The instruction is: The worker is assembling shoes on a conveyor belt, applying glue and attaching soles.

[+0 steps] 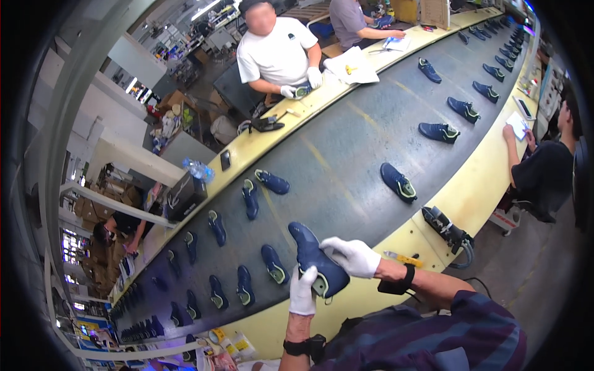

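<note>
- what's the main surface there?
- a long grey belt (356,157), with dark blue shoes (396,179) lying along it.
- and on the yellow borders (476,179)?
- near side, a black tool (445,229); far side, a dark phone (225,160) and a white sheet (365,73).

Bright, diffuse indoor light covered the middle of the frame, nearly bleaching the white gloves (352,256). Fluorescent tubes (205,9) glowed at upper left, while a violet cast tinted the conveyor belt (359,173) at lower left. Fisheye distortion bowed its edges, and black vignetting swallowed the corners. The navy sneaker (312,248) appeared reasonably sharp; distant clutter looked soft.
</note>
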A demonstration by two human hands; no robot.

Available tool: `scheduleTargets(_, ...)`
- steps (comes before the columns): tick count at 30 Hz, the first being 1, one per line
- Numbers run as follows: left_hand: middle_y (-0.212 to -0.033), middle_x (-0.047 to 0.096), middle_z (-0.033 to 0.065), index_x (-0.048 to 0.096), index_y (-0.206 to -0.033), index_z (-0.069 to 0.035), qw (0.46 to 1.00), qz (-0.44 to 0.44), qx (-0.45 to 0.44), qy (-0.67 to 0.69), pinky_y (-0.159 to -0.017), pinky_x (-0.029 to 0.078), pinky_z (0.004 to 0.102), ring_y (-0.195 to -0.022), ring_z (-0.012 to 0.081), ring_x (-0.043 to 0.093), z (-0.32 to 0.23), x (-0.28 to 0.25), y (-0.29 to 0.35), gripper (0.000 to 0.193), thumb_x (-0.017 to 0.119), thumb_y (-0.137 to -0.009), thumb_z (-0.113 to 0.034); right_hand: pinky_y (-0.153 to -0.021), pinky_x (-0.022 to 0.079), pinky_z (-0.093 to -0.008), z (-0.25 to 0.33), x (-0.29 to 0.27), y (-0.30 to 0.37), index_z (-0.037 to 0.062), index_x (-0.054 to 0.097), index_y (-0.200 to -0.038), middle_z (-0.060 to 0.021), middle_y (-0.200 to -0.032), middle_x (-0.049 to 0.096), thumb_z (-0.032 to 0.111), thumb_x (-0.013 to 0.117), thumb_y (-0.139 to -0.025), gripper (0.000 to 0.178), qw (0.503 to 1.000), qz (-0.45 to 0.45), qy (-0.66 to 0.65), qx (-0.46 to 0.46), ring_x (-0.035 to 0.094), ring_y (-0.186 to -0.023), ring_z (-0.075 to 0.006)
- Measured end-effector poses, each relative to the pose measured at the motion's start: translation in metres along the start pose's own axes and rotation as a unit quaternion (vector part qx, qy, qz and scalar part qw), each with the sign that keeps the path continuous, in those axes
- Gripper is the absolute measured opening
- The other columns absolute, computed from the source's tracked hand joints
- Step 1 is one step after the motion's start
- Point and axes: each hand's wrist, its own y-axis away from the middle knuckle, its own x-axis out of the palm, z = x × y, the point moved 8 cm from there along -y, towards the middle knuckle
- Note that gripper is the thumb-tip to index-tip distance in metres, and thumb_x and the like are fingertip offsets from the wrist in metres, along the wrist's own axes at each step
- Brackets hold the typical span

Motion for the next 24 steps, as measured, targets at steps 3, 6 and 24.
scheduleTargets(3, -0.12, 0.065, 0.0055, 0.056, -0.138, -0.001, 1.0, -0.012, 0.025, -0.004, -0.097, 0.053, 0.0342, -0.109, 0.017, 0.064, 0.0, -0.006, -0.013, 0.047, 0.065, -0.097, -0.021, -0.079, 0.058, -0.043, -0.001, -0.003, -0.008, 0.0114, 0.057, -0.128, -0.02, -0.1, 0.073, 0.004, 0.059, -0.1, 0.029, 0.998, -0.041, -0.023, -0.04, 0.073, -0.093, -0.041)
scheduleTargets(6, -0.126, 0.066, 0.0072, 0.054, -0.143, -0.002, 1.0, 0.019, 0.003, -0.002, -0.098, 0.055, 0.0349, -0.111, 0.0177, 0.067, -0.002, 0.0, -0.012, 0.05, 0.063, -0.098, -0.023, -0.08, 0.058, -0.0403, 0.001, -0.002, -0.002, 0.0089, 0.056, -0.126, -0.0186, -0.099, 0.072, 0.0, 0.058, -0.099, 0.029, 0.998, -0.038, -0.055, 0.011, 0.075, -0.092, -0.0371)
scheduleTargets(24, -0.123, 0.065, 0.0089, 0.055, -0.139, 0.0, 0.999, 0.002, -0.008, 0.049, -0.096, 0.055, 0.0354, -0.108, 0.0195, 0.066, -0.006, 0.003, -0.003, 0.051, 0.065, -0.096, -0.025, -0.079, 0.058, -0.0413, 0.005, 0.007, 0.011, 0.0062, 0.063, -0.121, -0.0197, -0.103, 0.073, 0.001, 0.061, -0.1, 0.022, 0.991, -0.118, -0.027, -0.049, 0.074, -0.095, -0.0392)
